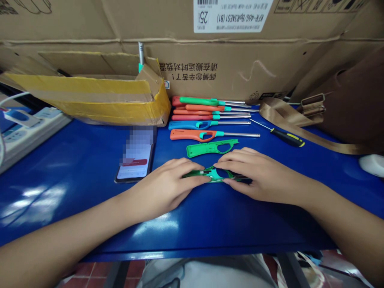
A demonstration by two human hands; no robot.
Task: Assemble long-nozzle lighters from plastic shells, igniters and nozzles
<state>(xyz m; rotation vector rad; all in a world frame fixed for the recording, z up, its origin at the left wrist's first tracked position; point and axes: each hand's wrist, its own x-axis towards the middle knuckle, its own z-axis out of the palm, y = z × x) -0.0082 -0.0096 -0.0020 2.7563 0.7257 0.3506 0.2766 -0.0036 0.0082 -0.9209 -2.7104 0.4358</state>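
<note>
Between my two hands lies an opened green long-nosed lighter, its inner parts showing, on the blue table. My left hand grips its handle end, thumb and fingers on opposite sides. At the trigger end, my right hand pinches the lighter near the base of its metal tube, which is mostly covered by the fingers. A loose green half shell rests just beyond the hands. Behind that, several whole lighters lie side by side, among them an orange one and a blue one.
A screwdriver and a brown strap with a buckle lie right of the lighters. At left are a phone, a yellow-taped cardboard box and a power strip. A large carton stands behind; a white object sits far right.
</note>
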